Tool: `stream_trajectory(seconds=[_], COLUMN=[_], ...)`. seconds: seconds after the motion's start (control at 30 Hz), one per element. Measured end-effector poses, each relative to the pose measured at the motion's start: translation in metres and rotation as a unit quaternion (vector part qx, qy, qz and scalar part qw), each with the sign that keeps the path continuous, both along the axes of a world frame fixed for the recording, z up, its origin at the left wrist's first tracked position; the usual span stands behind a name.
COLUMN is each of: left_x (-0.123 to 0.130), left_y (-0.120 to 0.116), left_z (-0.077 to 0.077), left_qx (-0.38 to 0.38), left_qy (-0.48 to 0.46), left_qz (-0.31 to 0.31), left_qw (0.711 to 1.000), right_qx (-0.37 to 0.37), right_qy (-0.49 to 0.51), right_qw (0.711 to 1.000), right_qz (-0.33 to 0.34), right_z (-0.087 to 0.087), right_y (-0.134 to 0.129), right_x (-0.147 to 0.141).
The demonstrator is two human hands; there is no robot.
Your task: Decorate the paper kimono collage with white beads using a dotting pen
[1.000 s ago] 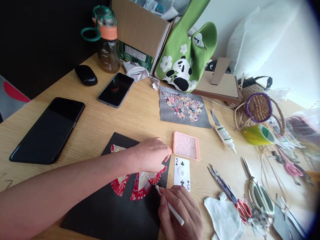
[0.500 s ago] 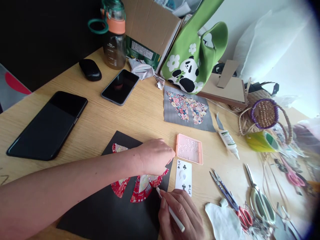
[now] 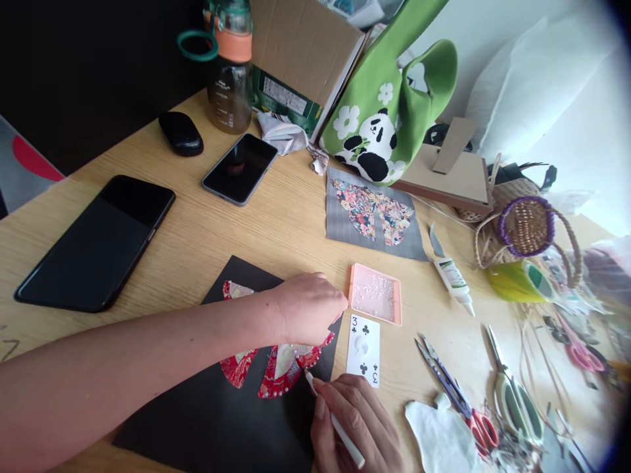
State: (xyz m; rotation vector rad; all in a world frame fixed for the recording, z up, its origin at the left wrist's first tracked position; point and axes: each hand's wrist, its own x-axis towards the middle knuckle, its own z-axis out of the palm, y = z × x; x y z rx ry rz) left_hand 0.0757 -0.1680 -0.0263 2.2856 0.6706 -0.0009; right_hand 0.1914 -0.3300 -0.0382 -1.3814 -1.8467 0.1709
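My right hand point(image 3: 355, 424) pinches a slim white pen-like stick point(image 3: 348, 441), its tip touching or just beside the lower edge of a red patterned fabric piece point(image 3: 279, 381) edged with pearl beads. The fabric lies on a black sheet point(image 3: 207, 420). Across it reaches my left hand point(image 3: 310, 309), fingers curled down in a closed shape; the fingertips are hidden, and so is anything in them. Beside the hands lie a three-of-clubs playing card point(image 3: 369, 368) with a white blob on it and a pink tray point(image 3: 375, 292) of small pearl beads.
On the right are a glue tube point(image 3: 453, 282), red-handled scissors point(image 3: 461, 394), green-handled scissors point(image 3: 515, 401) and a white cloth point(image 3: 441, 437). A tablet point(image 3: 93, 243), a phone point(image 3: 240, 169), a mouse point(image 3: 181, 133) and a bottle point(image 3: 229, 92) stand left and back. A floral cutout point(image 3: 377, 210) lies behind.
The view has shifted slightly. The stick's tip has moved a little left along the fabric's edge; my left hand keeps its place over the fabric.
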Motion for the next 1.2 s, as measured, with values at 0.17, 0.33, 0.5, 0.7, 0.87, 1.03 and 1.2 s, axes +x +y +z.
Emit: stream_trajectory(seconds=[0.17, 0.33, 0.5, 0.7, 0.87, 1.03, 1.2], left_x=[0.0002, 0.0005, 0.0006, 0.0005, 0.0006, 0.0004, 0.0006], left_y=[0.0003, 0.0010, 0.0010, 0.0006, 0.0005, 0.0009, 0.0005], left_z=[0.0001, 0.0008, 0.0021, 0.0033, 0.0041, 0.0047, 0.0046], left_qx=[0.002, 0.003, 0.002, 0.000, 0.002, 0.005, 0.007], left_qy=[-0.001, 0.003, 0.003, 0.004, 0.007, 0.008, 0.009], left_qz=[-0.003, -0.006, -0.005, -0.004, -0.007, -0.011, -0.011], left_qw=[1.000, 1.000, 1.000, 1.000, 1.000, 1.000, 1.000], right_qx=[-0.001, -0.001, -0.007, -0.004, -0.008, -0.007, -0.014], right_qy=[-0.024, -0.032, -0.021, -0.023, -0.028, -0.026, -0.030], right_qw=[1.000, 0.999, 1.000, 1.000, 1.000, 1.000, 0.999], right_qz=[0.013, 0.006, -0.001, 0.011, 0.008, 0.009, 0.020], right_z=[0.0026, 0.0020, -0.0008, 0.0012, -0.0014, -0.0013, -0.0005], right_y=[0.0024, 0.0016, 0.0011, 0.0016, 0.0008, 0.0010, 0.0009], right_x=[0.0030, 0.0024, 0.0008, 0.0018, 0.0032, 0.0020, 0.0021])
